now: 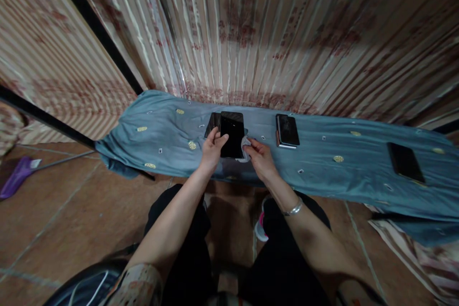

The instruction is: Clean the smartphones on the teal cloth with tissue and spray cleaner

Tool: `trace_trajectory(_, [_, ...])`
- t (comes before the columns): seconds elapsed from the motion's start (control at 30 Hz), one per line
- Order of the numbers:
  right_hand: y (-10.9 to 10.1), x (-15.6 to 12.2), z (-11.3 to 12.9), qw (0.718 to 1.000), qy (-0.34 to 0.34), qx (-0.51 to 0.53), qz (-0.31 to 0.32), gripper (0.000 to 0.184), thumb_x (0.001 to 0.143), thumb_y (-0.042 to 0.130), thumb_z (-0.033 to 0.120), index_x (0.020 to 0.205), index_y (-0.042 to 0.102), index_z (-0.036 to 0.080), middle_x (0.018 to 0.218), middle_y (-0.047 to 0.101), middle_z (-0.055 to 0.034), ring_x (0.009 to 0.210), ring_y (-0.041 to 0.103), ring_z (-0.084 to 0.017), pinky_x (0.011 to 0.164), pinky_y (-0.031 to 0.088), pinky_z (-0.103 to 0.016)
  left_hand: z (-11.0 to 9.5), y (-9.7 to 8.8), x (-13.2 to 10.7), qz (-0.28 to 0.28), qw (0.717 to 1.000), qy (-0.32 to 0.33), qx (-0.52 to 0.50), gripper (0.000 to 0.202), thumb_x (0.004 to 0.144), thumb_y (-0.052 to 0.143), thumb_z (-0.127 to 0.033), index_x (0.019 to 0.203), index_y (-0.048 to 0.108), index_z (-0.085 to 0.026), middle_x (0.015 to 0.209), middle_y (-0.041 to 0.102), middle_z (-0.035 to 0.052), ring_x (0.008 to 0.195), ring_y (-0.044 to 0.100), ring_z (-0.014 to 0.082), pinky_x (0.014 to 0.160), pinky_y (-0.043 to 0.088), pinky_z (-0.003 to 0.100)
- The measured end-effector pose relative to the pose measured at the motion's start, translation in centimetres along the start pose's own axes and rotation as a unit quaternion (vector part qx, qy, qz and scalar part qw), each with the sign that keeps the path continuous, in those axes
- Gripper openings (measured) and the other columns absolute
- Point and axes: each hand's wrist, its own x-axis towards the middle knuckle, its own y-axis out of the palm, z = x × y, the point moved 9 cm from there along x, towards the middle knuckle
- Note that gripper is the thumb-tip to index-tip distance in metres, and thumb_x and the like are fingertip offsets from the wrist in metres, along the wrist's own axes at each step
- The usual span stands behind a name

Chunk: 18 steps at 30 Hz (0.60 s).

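Observation:
My left hand (212,147) grips the left edge of a black phone (232,134), thumb across its dark screen, above the blue cloth (322,162). Another dark phone (212,124) lies just behind it, partly hidden. My right hand (260,157) is closed on a small white wipe (245,146) pressed against the phone's lower right edge. A silver bracelet sits on my right wrist.
A stack of two phones (287,130) lies on the blue cloth to the right of my hands, and one more black phone (405,161) far right. Striped curtains hang behind. A purple broom head (16,177) lies on the tiled floor at left.

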Motion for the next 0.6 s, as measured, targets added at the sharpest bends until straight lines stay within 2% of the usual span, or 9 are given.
trace_trajectory(0.07, [-0.4, 0.1, 0.3, 0.997, -0.026, -0.073, -0.004, 0.024, 0.080, 0.064, 0.037, 0.095, 0.078, 0.025, 0.085, 0.079, 0.0001, 0.082, 0.072, -0.023, 0.079, 0.058, -0.034, 0.4, -0.3, 0.3, -0.016, 1.000, -0.010, 0.015, 0.063, 0.060, 0.096, -0.022, 0.120, 0.076, -0.018, 0.115, 0.078, 0.0067, 0.112, 0.073, 0.0204, 0.111, 0.052, 0.037])
trace_trajectory(0.17, [-0.6, -0.4, 1.1, 0.976, -0.081, -0.201, -0.014, 0.029, 0.087, 0.060, 0.032, 0.109, 0.078, 0.024, 0.102, 0.082, -0.0048, 0.099, 0.077, -0.027, 0.094, 0.059, -0.039, 0.9, 0.0, 0.1, -0.001, 0.999, -0.026, 0.021, 0.064, 0.057, 0.097, -0.022, 0.116, 0.074, -0.017, 0.122, 0.075, 0.0095, 0.115, 0.071, 0.0220, 0.111, 0.051, 0.038])
trace_trajectory(0.23, [-0.1, -1.0, 1.5, 0.954, -0.109, -0.277, -0.010, 0.036, 0.091, 0.060, 0.031, 0.123, 0.076, 0.023, 0.115, 0.083, -0.0087, 0.110, 0.076, -0.029, 0.101, 0.058, -0.043, 1.2, 0.3, -0.2, 0.002, 0.999, -0.037, 0.008, 0.061, 0.056, 0.098, -0.023, 0.111, 0.072, -0.017, 0.116, 0.075, 0.0079, 0.114, 0.071, 0.0214, 0.109, 0.051, 0.036])
trace_trajectory(0.3, [0.7, -1.8, 1.7, 0.935, -0.133, -0.330, 0.005, 0.042, 0.095, 0.059, 0.032, 0.133, 0.073, 0.022, 0.122, 0.082, -0.0123, 0.114, 0.076, -0.031, 0.104, 0.059, -0.045, 1.1, 0.5, -0.6, 0.006, 0.999, -0.043, -0.012, 0.054, 0.055, 0.100, -0.023, 0.098, 0.069, -0.018, 0.102, 0.074, 0.0033, 0.105, 0.071, 0.0180, 0.101, 0.052, 0.031])
trace_trajectory(0.43, [2.5, -3.4, 2.5, 0.912, -0.196, -0.358, 0.036, 0.045, 0.100, 0.055, 0.033, 0.141, 0.068, 0.018, 0.127, 0.080, -0.0166, 0.115, 0.074, -0.033, 0.107, 0.059, -0.048, 0.4, 1.5, -1.2, 0.037, 0.998, -0.040, -0.044, 0.054, 0.045, 0.105, -0.028, 0.074, 0.060, -0.020, 0.074, 0.063, -0.0049, 0.076, 0.061, 0.0113, 0.076, 0.049, 0.023])
trace_trajectory(0.6, [4.0, -4.6, 3.2, 0.899, -0.237, -0.365, 0.056, 0.046, 0.105, 0.053, 0.034, 0.147, 0.064, 0.019, 0.133, 0.078, -0.0160, 0.118, 0.073, -0.034, 0.109, 0.058, -0.050, -0.1, 1.9, -1.4, 0.041, 0.997, -0.045, -0.049, 0.048, 0.046, 0.104, -0.025, 0.070, 0.062, -0.019, 0.065, 0.058, -0.0069, 0.064, 0.052, 0.0086, 0.063, 0.040, 0.023])
